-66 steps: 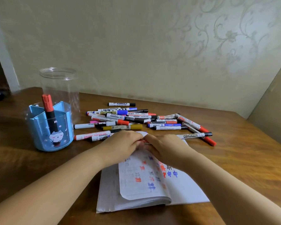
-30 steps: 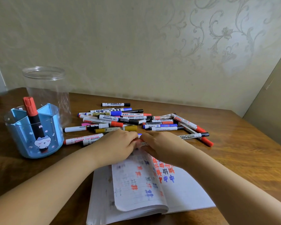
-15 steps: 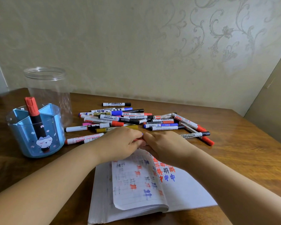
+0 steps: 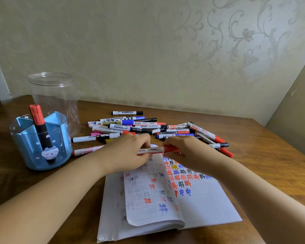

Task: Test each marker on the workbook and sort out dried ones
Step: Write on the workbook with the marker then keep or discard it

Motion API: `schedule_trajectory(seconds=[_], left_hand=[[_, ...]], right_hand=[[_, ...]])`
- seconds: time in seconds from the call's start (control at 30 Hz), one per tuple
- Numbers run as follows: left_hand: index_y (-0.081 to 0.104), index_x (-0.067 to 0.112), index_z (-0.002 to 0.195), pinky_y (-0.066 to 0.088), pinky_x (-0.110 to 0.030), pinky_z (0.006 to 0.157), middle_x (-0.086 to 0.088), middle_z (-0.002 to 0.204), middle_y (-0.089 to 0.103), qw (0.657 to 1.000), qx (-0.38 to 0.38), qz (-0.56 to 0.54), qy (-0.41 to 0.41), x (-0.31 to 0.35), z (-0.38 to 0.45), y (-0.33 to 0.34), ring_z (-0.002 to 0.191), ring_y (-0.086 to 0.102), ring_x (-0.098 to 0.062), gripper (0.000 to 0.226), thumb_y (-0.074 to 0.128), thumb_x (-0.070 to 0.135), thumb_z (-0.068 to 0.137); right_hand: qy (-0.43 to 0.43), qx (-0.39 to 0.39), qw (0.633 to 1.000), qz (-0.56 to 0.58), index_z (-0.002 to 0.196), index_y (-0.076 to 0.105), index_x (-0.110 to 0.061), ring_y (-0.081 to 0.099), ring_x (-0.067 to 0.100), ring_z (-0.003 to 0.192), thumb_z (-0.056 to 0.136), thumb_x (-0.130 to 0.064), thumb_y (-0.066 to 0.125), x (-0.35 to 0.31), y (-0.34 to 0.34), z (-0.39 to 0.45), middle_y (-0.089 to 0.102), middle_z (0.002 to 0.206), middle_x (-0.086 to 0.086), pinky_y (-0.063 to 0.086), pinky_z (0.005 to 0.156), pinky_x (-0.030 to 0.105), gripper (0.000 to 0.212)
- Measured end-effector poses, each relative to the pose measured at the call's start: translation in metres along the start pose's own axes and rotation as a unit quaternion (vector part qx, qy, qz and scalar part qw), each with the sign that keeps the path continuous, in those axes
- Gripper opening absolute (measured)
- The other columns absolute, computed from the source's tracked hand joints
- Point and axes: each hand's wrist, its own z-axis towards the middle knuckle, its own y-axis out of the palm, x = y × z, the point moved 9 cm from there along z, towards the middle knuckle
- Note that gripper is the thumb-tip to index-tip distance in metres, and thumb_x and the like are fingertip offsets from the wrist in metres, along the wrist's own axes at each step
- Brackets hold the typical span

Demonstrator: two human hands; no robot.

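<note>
Both hands meet over the top edge of the workbook (image 4: 165, 205). My left hand (image 4: 128, 154) grips the white barrel of a red-capped marker (image 4: 157, 149), fingers curled round it. My right hand (image 4: 185, 152) is closed on the red cap end of the same marker. The marker lies level, running from 9 to 3 o'clock between the two hands, held just above the page. I cannot tell whether the cap is seated or partly off.

The workbook lies open on the surface (image 4: 271, 164) at 6 o'clock from the hands. Its right page carries rows of red, blue and black test marks; the left pages curl upward.

At 12 o'clock from the hands lies the loose pile of markers (image 4: 141, 127), overlapping one another, with red, blue and black caps. One black-capped marker (image 4: 127, 112) lies apart at the far side of the pile. Another red-lettered marker (image 4: 85, 151) lies at 9 o'clock, partly hidden under my left hand.

Further toward 9 o'clock stands a blue divided pen holder (image 4: 40, 147), with one red-capped black marker (image 4: 40, 127) upright in it. A clear plastic jar (image 4: 55, 95) stands just behind the holder, toward the wall.
</note>
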Motion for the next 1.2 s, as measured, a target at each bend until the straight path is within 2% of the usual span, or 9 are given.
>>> schedule_trajectory(seconds=[0.13,0.27,0.33,0.47,0.6,0.87,0.97,1.1,1.2], left_hand=[[0.044,0.027,0.097,0.037,-0.029,0.053,0.005,0.078,0.058,1.0,-0.004,0.007,0.002,0.007,0.004,0.003,0.062,0.051,-0.01,0.016,0.052,0.039,0.092],[0.049,0.033,0.087,0.032,-0.02,0.051,0.013,0.074,0.051,0.999,-0.015,0.024,0.021,0.015,0.005,0.008,0.064,0.049,-0.004,0.013,0.043,0.037,0.097],[0.048,0.03,0.093,0.032,-0.019,0.053,0.017,0.073,0.043,0.998,-0.008,0.05,0.031,0.019,0.006,0.009,0.068,0.046,-0.003,0.01,0.041,0.034,0.098],[0.055,0.024,0.092,0.04,-0.022,0.059,0.012,0.078,0.054,0.999,0.004,0.027,0.028,0.014,0.006,0.01,0.072,0.052,-0.005,0.018,0.04,0.032,0.098],[0.063,0.024,0.084,0.033,-0.019,0.055,0.009,0.068,0.055,0.997,-0.008,-0.063,0.042,0.01,0.001,0.013,0.065,0.048,-0.005,0.024,0.046,0.034,0.096],[0.058,0.034,0.072,0.036,-0.018,0.057,0.013,0.067,0.056,0.994,-0.024,-0.102,0.028,0.011,0.002,0.016,0.064,0.05,-0.003,0.026,0.047,0.032,0.095],[0.065,0.029,0.086,0.042,-0.025,0.063,0.008,0.077,0.061,0.995,-0.027,-0.093,0.024,0.01,0.003,0.013,0.071,0.054,-0.006,0.021,0.047,0.031,0.096],[0.055,0.023,0.098,0.039,-0.028,0.057,0.003,0.083,0.06,1.0,-0.02,-0.01,0.014,0.007,0.005,0.011,0.071,0.053,-0.009,0.008,0.053,0.029,0.093],[0.041,0.024,0.093,0.038,-0.029,0.054,0.004,0.077,0.058,1.0,-0.018,-0.023,0.012,0.011,0.003,0.009,0.064,0.052,-0.011,0.017,0.056,0.032,0.09]], right_hand=[[0.023,-0.008,0.999,-0.022,0.101,0.046,-0.019,0.046,0.0,0.059,0.096,-0.028,0.052,-0.002,0.002,-0.003,0.053,0.075,-0.013,0.034,0.05,0.015,0.012],[-0.011,-0.023,0.996,-0.087,0.114,0.049,-0.018,0.056,0.014,0.082,0.098,-0.036,0.045,-0.017,0.006,-0.003,0.061,0.098,-0.002,0.043,0.064,0.025,0.024],[-0.018,-0.034,0.995,-0.093,0.117,0.049,-0.015,0.052,0.015,0.08,0.1,-0.034,0.038,-0.023,0.01,0.0,0.059,0.102,0.0,0.04,0.065,0.026,0.027],[-0.047,-0.018,0.993,-0.111,0.109,0.05,-0.012,0.052,0.019,0.072,0.103,-0.035,0.029,-0.03,0.013,-0.001,0.059,0.096,0.003,0.043,0.061,0.033,0.031],[-0.107,0.043,0.988,-0.107,0.09,0.055,-0.012,0.055,0.026,0.058,0.099,-0.043,0.025,-0.034,0.009,-0.007,0.061,0.076,0.003,0.047,0.051,0.042,0.044],[-0.111,0.078,0.987,-0.083,0.099,0.06,-0.013,0.056,0.028,0.056,0.096,-0.043,0.026,-0.033,0.004,-0.008,0.064,0.071,0.003,0.046,0.045,0.039,0.046],[-0.102,0.083,0.987,-0.093,0.103,0.061,-0.014,0.06,0.028,0.061,0.096,-0.045,0.028,-0.031,0.005,-0.005,0.066,0.077,0.002,0.048,0.047,0.039,0.046],[-0.033,0.006,0.997,-0.074,0.089,0.053,-0.018,0.052,0.02,0.067,0.095,-0.046,0.046,-0.017,0.014,0.002,0.055,0.076,-0.004,0.038,0.053,0.028,0.029],[0.011,-0.02,0.999,-0.044,0.09,0.045,-0.022,0.05,0.017,0.066,0.092,-0.042,0.053,-0.009,0.01,0.003,0.051,0.073,-0.005,0.033,0.05,0.022,0.022]])
